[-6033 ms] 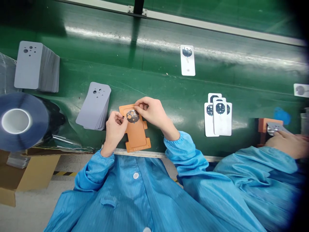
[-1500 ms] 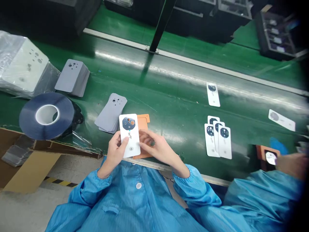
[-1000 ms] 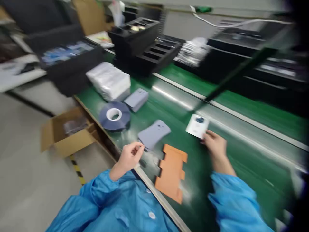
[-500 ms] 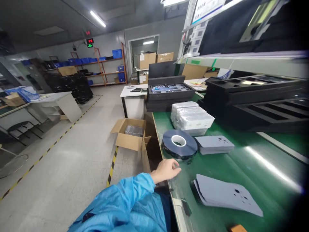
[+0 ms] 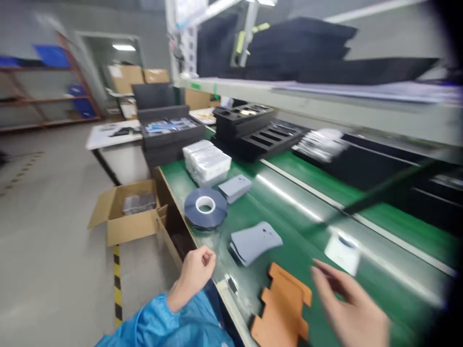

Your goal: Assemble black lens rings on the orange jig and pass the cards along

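Note:
My left hand (image 5: pixel 198 267) is at the table's near edge, thumb and fingers curled together; whatever they may hold is too small to see. Beyond it lies a big dark-blue roll of tape or film with a white core (image 5: pixel 205 208). A stack of grey phone-shaped sheets with camera holes (image 5: pixel 256 242) lies right of that hand, slightly fanned. My right hand (image 5: pixel 349 301), blurred, is over the table at the right, fingers stretched and apart with nothing visible between them. To its left lies an orange notched plate (image 5: pixel 282 308). Past its fingertips is a white card (image 5: pixel 343 251).
A second grey stack (image 5: pixel 235 188) and plastic-wrapped white packs (image 5: pixel 207 163) stand farther back. Black foam trays (image 5: pixel 249 132) line the rear beneath a shelf (image 5: pixel 325 103). An open carton (image 5: pixel 132 226) is on the left, beside the table. More wrapped pieces (image 5: pixel 321 144) lie back right.
The view has swung to the right. My right hand, the orange plate and the white card now show. My left hand stays curled near the table edge, now farther from the roll.

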### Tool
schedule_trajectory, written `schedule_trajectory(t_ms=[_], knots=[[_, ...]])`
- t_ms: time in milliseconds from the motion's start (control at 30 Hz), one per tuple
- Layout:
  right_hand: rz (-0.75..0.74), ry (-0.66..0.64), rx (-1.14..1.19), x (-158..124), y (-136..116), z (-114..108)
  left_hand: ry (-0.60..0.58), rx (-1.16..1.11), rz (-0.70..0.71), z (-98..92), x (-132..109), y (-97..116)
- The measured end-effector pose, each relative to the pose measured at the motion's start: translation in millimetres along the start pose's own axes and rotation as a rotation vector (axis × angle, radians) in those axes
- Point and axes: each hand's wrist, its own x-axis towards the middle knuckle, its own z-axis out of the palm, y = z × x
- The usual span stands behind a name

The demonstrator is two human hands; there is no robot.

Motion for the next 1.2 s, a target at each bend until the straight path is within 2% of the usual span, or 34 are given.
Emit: schedule_trajectory(t_ms=[67,133,233,333,400,467,567,600,733,800,900,1000,1100,1200], knots=[[-0.067,-0.092,0.033,-32,-11,30,-0.058,0.049,0.07,-1.9,-1,-4],[-0.066,-0.193,0.077,-61,-27,61,-0.134,0.068,0.139,-4.7,1,-7],[0.088,-0.299,0.133,-92,-53,100,-0.239,0.059,0.243,-10.2,5,-11],[0.29,-0.339,0.251,-102,-67,131,-0.331,0.047,0.357,-16.4,9,-12],[0.39,-0.332,0.314,-100,-66,149,-0.411,0.056,0.425,-20.1,9,-10],[0.427,-0.298,0.3,-95,-58,163,-0.506,0.067,0.493,-22.8,10,-8],[0.453,-0.288,0.273,-89,-44,175,-0.581,-0.006,0.557,-22.6,17,-8],[0.465,-0.295,0.297,-88,-40,177,-0.549,-0.053,0.55,-20.8,22,-9],[0.481,-0.311,0.474,-89,-33,183,-0.256,-0.142,0.475,-5.3,50,-20],[0.474,-0.306,0.548,-91,-31,187,-0.221,-0.139,0.494,3.9,62,-26],[0.454,-0.285,0.618,-92,-29,193,-0.244,-0.133,0.532,12.7,71,-32],[0.443,-0.272,0.667,-92,-28,197,-0.287,-0.152,0.509,13.8,73,-37],[0.449,-0.271,0.722,-92,-28,201,-0.354,-0.203,0.398,11.3,77,-42],[0.481,-0.258,0.788,-92,-28,206,-0.421,-0.312,0.229,8.4,83,-45]])
